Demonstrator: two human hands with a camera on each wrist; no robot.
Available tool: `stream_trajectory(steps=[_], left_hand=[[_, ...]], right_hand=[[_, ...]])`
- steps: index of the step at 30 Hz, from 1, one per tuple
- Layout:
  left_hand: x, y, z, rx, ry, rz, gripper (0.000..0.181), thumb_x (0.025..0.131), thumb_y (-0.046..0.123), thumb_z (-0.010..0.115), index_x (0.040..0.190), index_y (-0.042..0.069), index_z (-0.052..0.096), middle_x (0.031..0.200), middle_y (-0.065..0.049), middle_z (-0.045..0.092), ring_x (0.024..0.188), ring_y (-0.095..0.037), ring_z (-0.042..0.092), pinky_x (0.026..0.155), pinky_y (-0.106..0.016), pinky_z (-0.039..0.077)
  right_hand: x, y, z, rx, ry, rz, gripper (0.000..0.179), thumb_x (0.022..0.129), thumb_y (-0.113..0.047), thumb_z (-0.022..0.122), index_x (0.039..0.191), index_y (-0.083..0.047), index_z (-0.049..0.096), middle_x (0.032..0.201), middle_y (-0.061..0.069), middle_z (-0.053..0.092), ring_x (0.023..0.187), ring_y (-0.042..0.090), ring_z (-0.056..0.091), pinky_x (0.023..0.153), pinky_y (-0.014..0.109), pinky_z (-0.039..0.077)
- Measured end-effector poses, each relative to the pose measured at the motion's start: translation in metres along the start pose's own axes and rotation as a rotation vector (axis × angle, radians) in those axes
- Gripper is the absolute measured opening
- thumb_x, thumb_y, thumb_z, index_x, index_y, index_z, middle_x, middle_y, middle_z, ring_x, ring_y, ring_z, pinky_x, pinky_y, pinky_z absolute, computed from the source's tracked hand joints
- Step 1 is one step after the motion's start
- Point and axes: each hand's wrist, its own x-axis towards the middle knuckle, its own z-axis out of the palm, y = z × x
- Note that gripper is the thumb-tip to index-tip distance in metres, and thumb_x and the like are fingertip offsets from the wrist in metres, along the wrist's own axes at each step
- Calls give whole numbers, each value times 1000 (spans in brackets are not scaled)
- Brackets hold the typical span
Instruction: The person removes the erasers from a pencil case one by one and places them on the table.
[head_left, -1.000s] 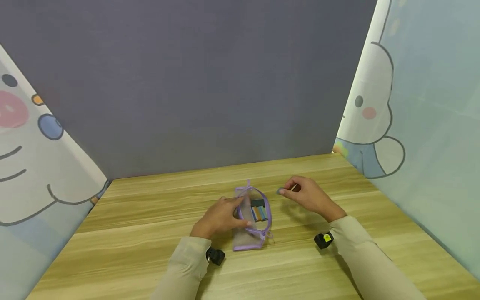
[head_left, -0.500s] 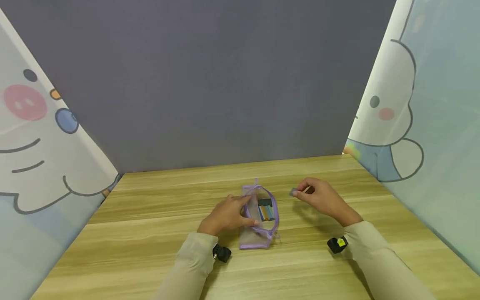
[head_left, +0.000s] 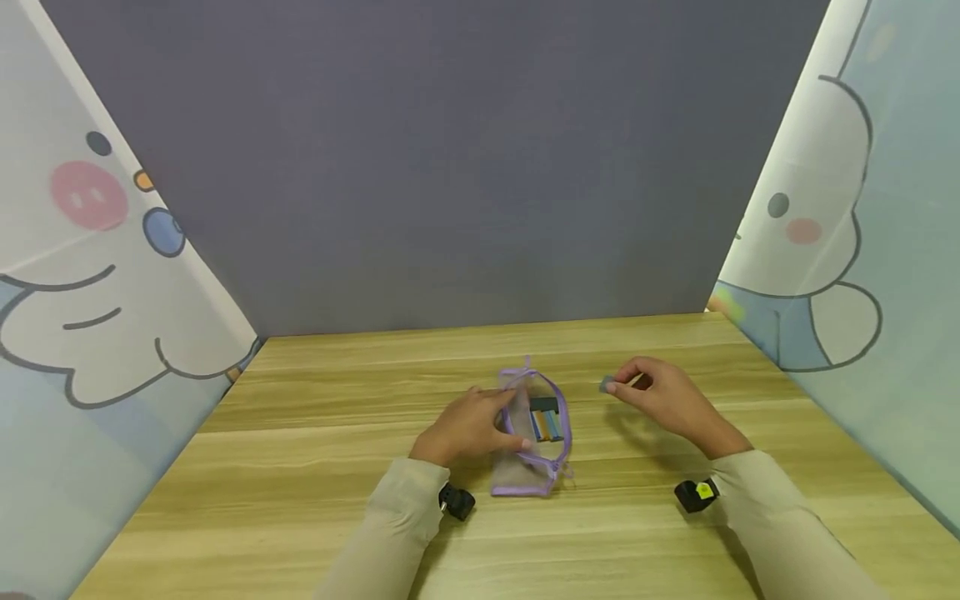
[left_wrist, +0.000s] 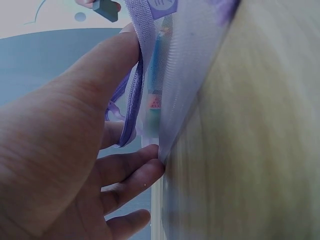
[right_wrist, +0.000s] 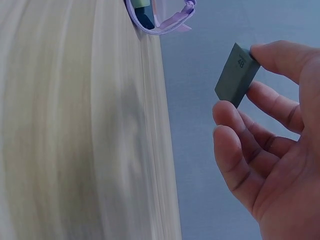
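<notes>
Left hand [head_left: 468,423] at a mesh pouch [head_left: 517,477], right hand [head_left: 667,398] pinching a lettered block [head_left: 607,384]

In the head view, we find the purple-edged mesh pouch lying on the worktop [head_left: 322,467], just right of the middle of the back edge. The left hand holds it at the mouth, thumb and fingers spread along the rim. Inside we make out a dark piece [head_left: 543,403] and several blue and orange strips [head_left: 543,426]. The right hand, well apart from the left, pinches the lettered block in its fingertips, out toward the back right corner. The worktop has a pale yellow wood grain; a dark grey panel [head_left: 480,167] rises behind it, and cartoon-printed sheets [head_left: 802,208] stand along the left and right edges.

In the left wrist view, a purple patch [left_wrist: 162,6] carries white print, cut by the frame and too partial for us to read. Through the mesh we see a blue stick [left_wrist: 155,65] with a red band.

In the right wrist view, we read "4B" on the dark grey-green block, though the last character could be an 8; a smaller line above it is illegible to us. The block is held apart from the worktop.
</notes>
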Motion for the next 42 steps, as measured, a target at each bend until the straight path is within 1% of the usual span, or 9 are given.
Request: stream_trajectory(steps=[4,6,14,17,24,31,35,42], left_hand=[[0,1,0,-4,-2,-3,94,83,61,73,155,13,39,151,-6,47,139,-19,43,119,-41,23],[0,2,0,-4,-6,-7,93,83,61,73,155,12,39,151,-6,47,140,-19,43,120,-41,21],[-2,2,0,11,-4,-12,93,84,62,73,155,11,40,152,-6,47,139,-18,44,119,-39,24],[-2,1,0,19,-6,-17,94,83,63,72,155,12,39,152,-5,47,138,-17,44,118,-38,26],[-2,2,-1,30,-11,-31,94,83,64,71,156,13,39,152,-4,47,140,-17,42,119,-38,23],[-1,3,-2,52,-16,-25,95,83,65,71,156,14,39,152,-5,46,139,-17,44,116,-37,28],[1,4,-2,69,-15,-11,95,83,66,70,156,14,39,152,-4,47,138,-16,45,114,-36,31],[1,4,-3,75,-13,-15,94,83,66,70,155,13,40,151,-5,47,137,-17,45,113,-35,32]], right_hand=[[-1,0,-1,0,4,0,33,94,-44,70,101,-12,68,103,5,67,81,17,63,65,35,51],[-2,1,-1,3,4,0,33,94,-43,70,100,-11,68,102,5,67,81,18,63,65,35,51],[-5,6,-5,-18,-1,4,30,94,-43,70,98,-13,68,101,5,68,81,17,64,64,35,51],[-6,9,-7,-35,-2,4,31,94,-43,69,99,-13,68,101,4,68,82,18,64,65,35,51],[-8,11,-10,-55,6,8,33,95,-44,69,100,-11,68,101,6,68,82,19,64,64,35,51],[-9,11,-13,-54,2,16,33,95,-45,68,99,-12,68,101,5,68,83,19,64,64,34,51],[-11,11,-15,-51,1,20,33,95,-44,68,100,-12,68,101,5,68,83,19,64,64,34,50],[-11,12,-17,-69,-1,14,33,96,-43,68,100,-11,68,99,5,68,81,19,63,62,33,50]])
